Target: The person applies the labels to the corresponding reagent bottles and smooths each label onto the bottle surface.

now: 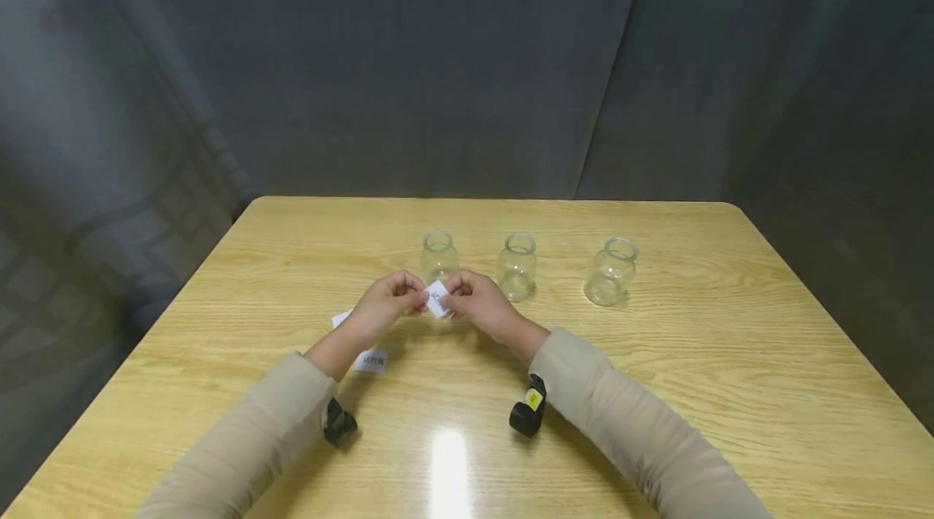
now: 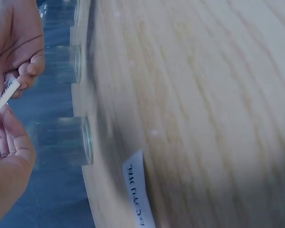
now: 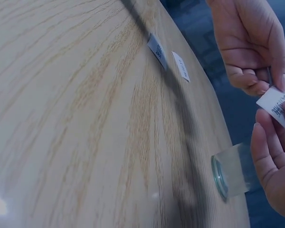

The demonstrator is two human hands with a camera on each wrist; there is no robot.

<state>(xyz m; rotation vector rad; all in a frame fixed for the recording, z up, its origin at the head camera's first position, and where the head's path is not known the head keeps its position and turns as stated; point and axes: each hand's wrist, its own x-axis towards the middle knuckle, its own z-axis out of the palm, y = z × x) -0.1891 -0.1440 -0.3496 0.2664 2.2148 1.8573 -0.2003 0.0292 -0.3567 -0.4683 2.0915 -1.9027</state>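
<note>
Both hands come together over the table, in front of the left jar, and hold a small white paper label [image 1: 437, 299] with dark lettering. My left hand [image 1: 387, 304] pinches one end of it between thumb and fingers. The other end is pinched by my right hand [image 1: 481, 304]. In the right wrist view the label [image 3: 277, 105] is tilted, its lettered face showing and part of it covered by a thumb. Two more white labels lie on the table at the left: one lettered label [image 1: 370, 361] beside the left forearm, and another label [image 1: 340, 318] partly hidden behind it.
Three clear glass jars stand in a row behind the hands: a left jar [image 1: 439, 251], a middle jar [image 1: 516, 269] and a right jar [image 1: 611, 272]. The wooden table [image 1: 730, 357] ends at a dark grey curtain [image 1: 438, 81]. Black wrist devices hang beneath both sleeves.
</note>
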